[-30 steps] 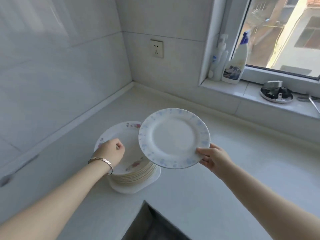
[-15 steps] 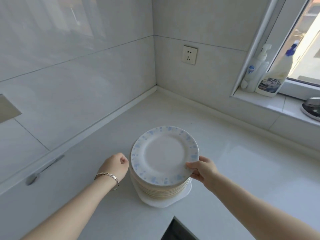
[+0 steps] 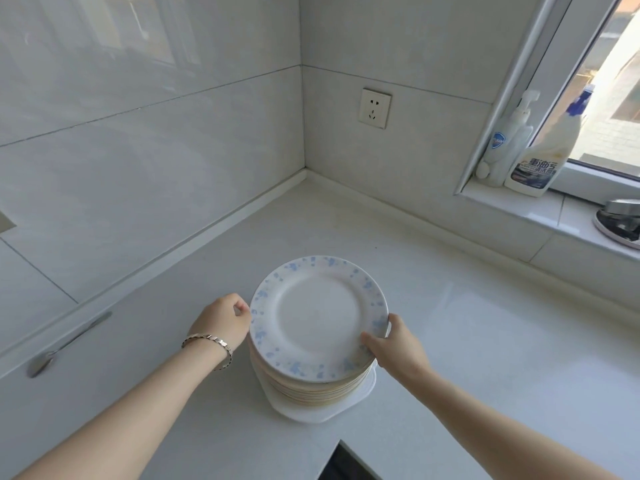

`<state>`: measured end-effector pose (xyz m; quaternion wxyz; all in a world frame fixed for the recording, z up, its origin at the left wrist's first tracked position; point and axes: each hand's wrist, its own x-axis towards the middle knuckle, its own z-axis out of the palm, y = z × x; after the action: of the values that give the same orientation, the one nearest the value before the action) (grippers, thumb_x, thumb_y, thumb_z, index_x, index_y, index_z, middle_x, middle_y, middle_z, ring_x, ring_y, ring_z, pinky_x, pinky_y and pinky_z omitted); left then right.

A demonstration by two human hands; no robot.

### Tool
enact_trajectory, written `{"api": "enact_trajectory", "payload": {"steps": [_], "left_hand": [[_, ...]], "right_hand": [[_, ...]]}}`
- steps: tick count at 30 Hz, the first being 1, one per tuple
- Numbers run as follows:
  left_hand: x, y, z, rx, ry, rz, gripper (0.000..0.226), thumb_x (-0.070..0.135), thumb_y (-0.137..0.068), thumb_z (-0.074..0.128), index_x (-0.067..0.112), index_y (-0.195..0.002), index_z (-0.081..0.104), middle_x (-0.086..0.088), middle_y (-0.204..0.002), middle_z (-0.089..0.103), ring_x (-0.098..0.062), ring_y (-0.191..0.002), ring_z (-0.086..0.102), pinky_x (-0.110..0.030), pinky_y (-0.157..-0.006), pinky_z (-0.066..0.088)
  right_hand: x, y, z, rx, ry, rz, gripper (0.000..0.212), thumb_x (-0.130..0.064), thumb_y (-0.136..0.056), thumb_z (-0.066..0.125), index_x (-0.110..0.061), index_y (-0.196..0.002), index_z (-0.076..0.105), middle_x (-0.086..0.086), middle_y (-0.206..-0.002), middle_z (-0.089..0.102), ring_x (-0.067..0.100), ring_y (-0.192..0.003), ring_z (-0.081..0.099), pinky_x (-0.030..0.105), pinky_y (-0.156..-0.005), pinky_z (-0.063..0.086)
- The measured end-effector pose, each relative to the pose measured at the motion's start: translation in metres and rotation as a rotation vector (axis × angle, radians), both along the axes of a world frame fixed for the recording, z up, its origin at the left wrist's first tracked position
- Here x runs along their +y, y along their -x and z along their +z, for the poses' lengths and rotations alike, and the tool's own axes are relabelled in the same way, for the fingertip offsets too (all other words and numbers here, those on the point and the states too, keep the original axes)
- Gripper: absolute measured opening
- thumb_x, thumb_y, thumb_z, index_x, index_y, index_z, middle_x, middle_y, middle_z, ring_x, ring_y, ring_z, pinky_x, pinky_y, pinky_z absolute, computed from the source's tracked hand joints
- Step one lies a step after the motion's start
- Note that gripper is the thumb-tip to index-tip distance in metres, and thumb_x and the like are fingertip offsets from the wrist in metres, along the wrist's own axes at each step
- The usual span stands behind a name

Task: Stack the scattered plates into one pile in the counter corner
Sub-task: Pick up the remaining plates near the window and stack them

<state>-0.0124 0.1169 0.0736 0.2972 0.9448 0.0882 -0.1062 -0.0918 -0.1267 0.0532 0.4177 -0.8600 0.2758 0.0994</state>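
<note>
A blue-flecked plate (image 3: 318, 318) sits atop the pile (image 3: 311, 389) on the white surface (image 3: 485, 341), short of its back corner. The right hand (image 3: 394, 344) pinches the plate's near right rim, thumb on top. The left hand (image 3: 223, 322), curled shut, presses against the pile's left edge; whether its grip holds a plate is unclear.

spray bottle (image 3: 540, 157) label — Chinese characters "重油污" | pump bottle (image 3: 502, 147) — blue logo, unreadable
</note>
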Motion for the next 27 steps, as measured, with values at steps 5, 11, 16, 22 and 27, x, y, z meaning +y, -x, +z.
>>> {"api": "enact_trajectory", "payload": {"steps": [5,11,16,22,27], "left_hand": [[-0.007,-0.003,0.005,-0.017,0.026,-0.012,0.019,0.018,-0.085,0.045,0.024,-0.068,0.050,-0.003,-0.086,0.072,-0.027,-0.076,0.069,-0.037,-0.076,0.056],[-0.031,0.002,0.014,-0.025,0.048,-0.075,0.023,0.017,-0.086,0.045,0.025,-0.064,0.046,-0.004,-0.085,0.069,-0.029,-0.084,0.068,-0.033,-0.076,0.052],[-0.086,0.010,0.013,0.003,0.031,-0.323,0.025,0.019,-0.088,0.043,0.026,-0.064,0.044,-0.002,-0.081,0.065,-0.025,-0.077,0.062,-0.028,-0.069,0.047],[-0.191,0.036,0.002,0.060,-0.012,-0.666,0.020,0.021,-0.088,0.044,0.021,-0.068,0.049,-0.007,-0.079,0.067,-0.027,-0.083,0.064,-0.031,-0.077,0.051],[-0.287,0.081,-0.013,0.123,-0.029,-0.937,0.016,0.020,-0.087,0.041,0.015,-0.079,0.053,-0.012,-0.082,0.068,-0.024,-0.067,0.055,-0.035,-0.074,0.053]], "right_hand": [[-0.009,-0.010,0.009,0.164,0.041,0.138,0.019,-0.032,-0.076,0.056,-0.014,-0.078,0.051,-0.002,-0.049,0.055,0.014,-0.040,0.049,0.023,-0.049,0.041],[-0.038,-0.030,0.011,0.139,0.242,0.135,0.053,-0.048,-0.093,0.032,-0.012,-0.057,0.049,0.000,-0.054,0.062,0.019,-0.051,0.059,0.029,-0.068,0.053],[-0.083,-0.008,0.003,0.282,0.319,0.182,0.034,-0.029,-0.092,0.038,-0.011,-0.069,0.055,0.000,-0.061,0.065,0.016,-0.052,0.059,0.022,-0.058,0.047],[-0.145,0.075,0.005,0.434,0.262,0.101,0.029,-0.018,-0.092,0.038,-0.004,-0.098,0.063,0.005,-0.079,0.064,0.008,-0.048,0.051,0.015,-0.050,0.037],[-0.210,0.175,0.007,0.442,0.258,-0.121,0.036,-0.019,-0.090,0.040,0.001,-0.109,0.065,0.001,-0.066,0.062,0.010,-0.049,0.051,0.019,-0.053,0.039]]}}
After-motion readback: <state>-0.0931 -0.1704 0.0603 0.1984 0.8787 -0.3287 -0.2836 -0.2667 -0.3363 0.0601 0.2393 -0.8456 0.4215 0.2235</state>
